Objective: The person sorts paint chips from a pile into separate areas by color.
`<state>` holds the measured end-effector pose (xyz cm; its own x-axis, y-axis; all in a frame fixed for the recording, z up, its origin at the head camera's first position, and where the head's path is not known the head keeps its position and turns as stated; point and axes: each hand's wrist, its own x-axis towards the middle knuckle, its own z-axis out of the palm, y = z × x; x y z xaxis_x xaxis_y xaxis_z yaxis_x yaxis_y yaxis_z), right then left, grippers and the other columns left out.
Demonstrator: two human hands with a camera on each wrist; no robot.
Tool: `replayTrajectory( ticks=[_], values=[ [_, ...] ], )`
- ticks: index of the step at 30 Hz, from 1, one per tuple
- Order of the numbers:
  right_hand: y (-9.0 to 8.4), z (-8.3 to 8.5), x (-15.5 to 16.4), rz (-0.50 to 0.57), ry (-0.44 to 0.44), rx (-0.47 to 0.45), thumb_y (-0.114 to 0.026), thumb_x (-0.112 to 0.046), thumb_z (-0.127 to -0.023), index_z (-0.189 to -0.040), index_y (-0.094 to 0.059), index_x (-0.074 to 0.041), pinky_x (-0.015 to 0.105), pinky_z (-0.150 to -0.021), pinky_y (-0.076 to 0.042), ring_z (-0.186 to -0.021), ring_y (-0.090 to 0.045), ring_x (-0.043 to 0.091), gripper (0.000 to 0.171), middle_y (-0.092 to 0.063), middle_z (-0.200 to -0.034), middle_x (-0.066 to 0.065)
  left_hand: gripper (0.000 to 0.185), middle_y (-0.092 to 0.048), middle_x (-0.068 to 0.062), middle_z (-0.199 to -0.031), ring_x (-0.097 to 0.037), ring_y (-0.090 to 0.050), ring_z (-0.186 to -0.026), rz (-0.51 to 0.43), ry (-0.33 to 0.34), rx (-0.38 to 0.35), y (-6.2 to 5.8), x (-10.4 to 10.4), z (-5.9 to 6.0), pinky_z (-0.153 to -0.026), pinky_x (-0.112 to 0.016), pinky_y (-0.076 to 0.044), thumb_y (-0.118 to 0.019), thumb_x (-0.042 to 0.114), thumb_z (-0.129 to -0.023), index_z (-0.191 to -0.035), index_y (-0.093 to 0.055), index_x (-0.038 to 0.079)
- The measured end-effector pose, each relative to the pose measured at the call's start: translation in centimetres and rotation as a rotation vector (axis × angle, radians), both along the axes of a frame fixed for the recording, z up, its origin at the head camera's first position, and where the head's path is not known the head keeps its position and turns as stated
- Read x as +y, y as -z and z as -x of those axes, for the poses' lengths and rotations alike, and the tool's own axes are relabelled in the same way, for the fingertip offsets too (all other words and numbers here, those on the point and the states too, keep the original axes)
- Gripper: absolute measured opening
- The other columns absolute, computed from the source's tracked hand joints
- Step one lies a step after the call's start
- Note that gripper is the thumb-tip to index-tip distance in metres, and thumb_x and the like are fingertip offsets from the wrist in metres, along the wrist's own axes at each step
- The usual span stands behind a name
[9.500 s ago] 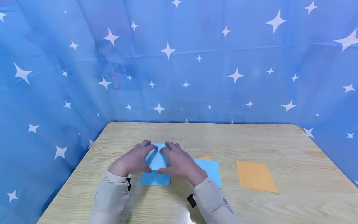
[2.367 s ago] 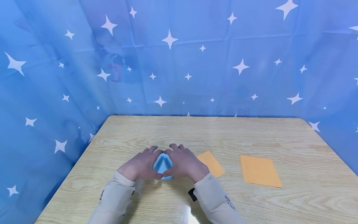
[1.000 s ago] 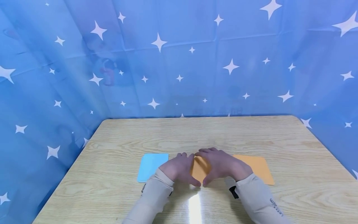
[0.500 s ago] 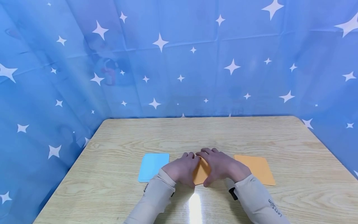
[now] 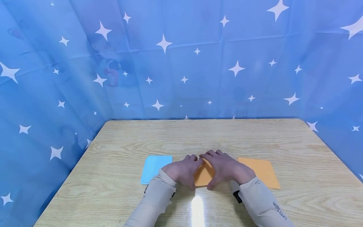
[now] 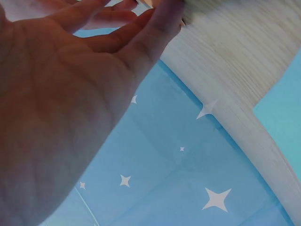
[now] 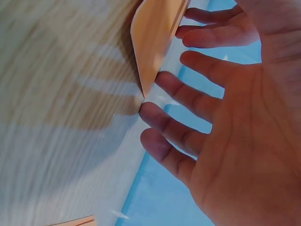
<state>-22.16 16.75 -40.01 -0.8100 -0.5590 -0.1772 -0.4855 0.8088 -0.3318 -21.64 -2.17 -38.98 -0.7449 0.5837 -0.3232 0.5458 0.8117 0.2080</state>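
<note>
An orange stack of square, card-like sheets (image 5: 204, 176) lies on the table between my two hands. My left hand (image 5: 184, 170) curves along its left side, and my right hand (image 5: 227, 168) cups its right side, thumb near the front corner and fingers at the far edge. In the right wrist view, several spread, slightly bent fingertips touch the edge of the orange sheets (image 7: 155, 37). The left wrist view shows only a sliver of orange (image 6: 151, 3) beyond the fingers (image 6: 150, 35). The hands hide much of the stack's sides.
A blue stack of similar sheets (image 5: 156, 167) lies to the left, partly behind my left sleeve. Another orange stack (image 5: 261, 171) lies to the right, near my right forearm. The wooden table (image 5: 198, 135) ends at a blue star-patterned curtain (image 5: 181, 94).
The blue sheets from the middle pile joined the left stack earlier. Then both hands moved right to the middle orange stack, which has since shifted slightly between them.
</note>
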Motion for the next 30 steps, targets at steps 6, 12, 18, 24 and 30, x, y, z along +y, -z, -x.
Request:
replayTrajectory(
  ticks=[6, 12, 18, 24, 30],
  values=[
    [0.18, 0.03, 0.1, -0.023, 0.025, -0.03, -0.095, -0.051, -0.06, -0.149, -0.049, -0.011, 0.054, -0.099, -0.045, -0.113, -0.048, 0.03, 0.108, -0.053, -0.135, 0.007, 0.095, -0.047, -0.003, -0.141, -0.016, -0.044, -0.122, -0.01, 0.024, -0.008, 0.01, 0.02, -0.04, -0.084, -0.03, -0.051, -0.091, 0.017, -0.069, -0.152, -0.046, 0.028],
    [0.41, -0.17, 0.2, -0.043, 0.063, -0.059, -0.095, -0.055, -0.056, -0.148, -0.049, -0.014, 0.051, -0.093, -0.044, -0.104, -0.045, 0.027, 0.111, -0.052, -0.12, 0.006, 0.097, -0.047, -0.002, -0.139, -0.017, -0.044, -0.12, -0.028, 0.054, 0.014, 0.33, 0.19, -0.02, -0.088, -0.03, -0.05, -0.092, 0.02, -0.068, -0.153, -0.045, 0.029],
    [0.4, -0.24, 0.22, -0.043, 0.067, -0.058, -0.095, -0.054, -0.056, -0.149, -0.047, -0.012, 0.055, -0.102, -0.041, -0.109, -0.046, 0.03, 0.113, -0.052, -0.124, 0.009, 0.099, -0.047, -0.002, -0.136, -0.016, -0.044, -0.116, -0.044, 0.055, 0.015, 0.43, 0.22, 0.08, -0.087, -0.029, -0.049, -0.092, 0.022, -0.068, -0.154, -0.044, 0.028],
    [0.42, -0.29, 0.15, -0.064, 0.075, -0.057, -0.095, -0.056, -0.056, -0.149, -0.047, -0.014, 0.052, -0.095, -0.044, -0.103, -0.045, 0.027, 0.113, -0.052, -0.121, 0.008, 0.099, -0.047, -0.001, -0.133, -0.014, -0.042, -0.114, -0.061, 0.066, 0.01, 0.48, 0.17, 0.14, -0.085, -0.027, -0.047, -0.092, 0.021, -0.067, -0.154, -0.044, 0.028],
    [0.43, -0.35, 0.07, -0.064, 0.084, -0.053, -0.095, -0.057, -0.054, -0.146, -0.049, -0.014, 0.054, -0.1, -0.042, -0.106, -0.047, 0.029, 0.112, -0.053, -0.117, 0.007, 0.098, -0.046, 0.0, -0.131, -0.013, -0.042, -0.114, -0.059, 0.071, 0.005, 0.55, 0.19, 0.19, -0.086, -0.026, -0.047, -0.091, 0.021, -0.068, -0.154, -0.044, 0.027]
  ],
)
